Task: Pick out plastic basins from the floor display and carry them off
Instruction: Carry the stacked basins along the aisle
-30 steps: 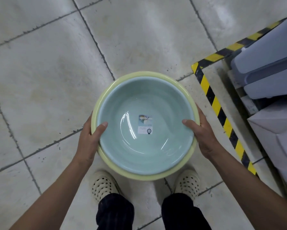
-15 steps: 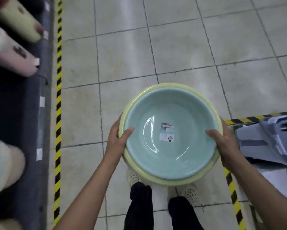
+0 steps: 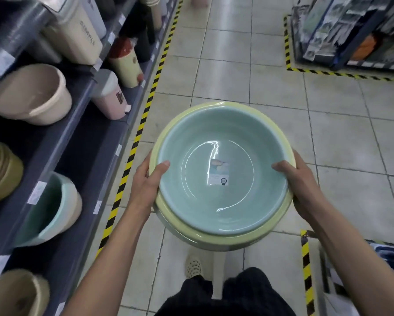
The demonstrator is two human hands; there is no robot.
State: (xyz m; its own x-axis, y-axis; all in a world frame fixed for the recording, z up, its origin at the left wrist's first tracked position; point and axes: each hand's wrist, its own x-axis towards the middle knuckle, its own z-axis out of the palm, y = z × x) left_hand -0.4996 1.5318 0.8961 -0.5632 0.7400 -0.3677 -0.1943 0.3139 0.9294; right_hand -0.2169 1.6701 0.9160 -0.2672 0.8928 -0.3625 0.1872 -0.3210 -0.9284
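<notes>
- I hold two nested basins in front of my waist, above the tiled floor [image 3: 248, 65]: a teal basin [image 3: 218, 156] sits inside a yellow basin [image 3: 191, 233].
- My left hand [image 3: 146, 181] grips the left rim, thumb hooked over the edge into the teal basin, the other fingers out of sight beneath.
- My right hand [image 3: 303, 179] grips the opposite rim the same way, thumb inside, palm against the outer wall.
- The pair hangs clear of everything; a shelf [image 3: 82, 137] of buckets runs along my left, beyond a line of striped tape [image 3: 143, 115].
- They look like thin moulded plastic, so I judge them light and a little springy; squeezing hard would only flex the walls.
- The glossy inside shows bright glare, so I expect it to be slippery; the rolled rim is the surest place to hold.
- Opposite grips keep the stack level. A one-sided hold would let it tip, and the inner basin could slide out.
- A label [image 3: 220, 172] is stuck to the teal basin's floor; nothing else is inside.
- The picking looks done; what remains is carrying them off down the aisle.
</notes>
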